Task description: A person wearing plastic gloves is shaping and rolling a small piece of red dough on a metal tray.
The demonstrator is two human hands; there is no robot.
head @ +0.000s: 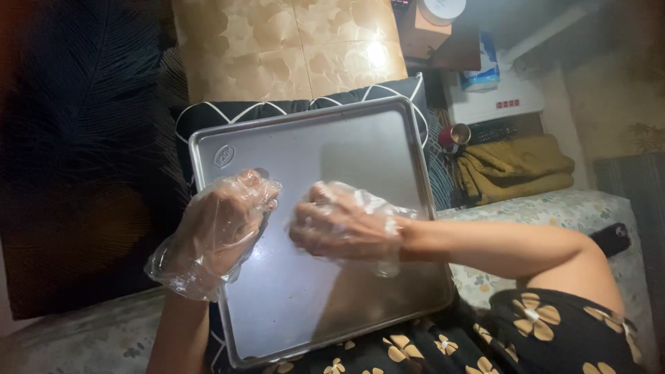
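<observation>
We see left hand (220, 225) in a loose clear plastic glove, fingers curled in, holding nothing we can make out. Right hand (341, 223), gloved too, is fisted, contents hidden. Both hover over a bare metal baking tray (305, 291) on the lap. At 12 o'clock a dark patterned pillow (277, 109); at 2 o'clock a mustard blanket (516, 170).

A blue-and-white pack (480, 69), perhaps tissues, stands at upper right. Left of it sits a brown box (422, 33). A small oval stamp (224, 156) marks the tray's (291, 298) upper-left corner.
</observation>
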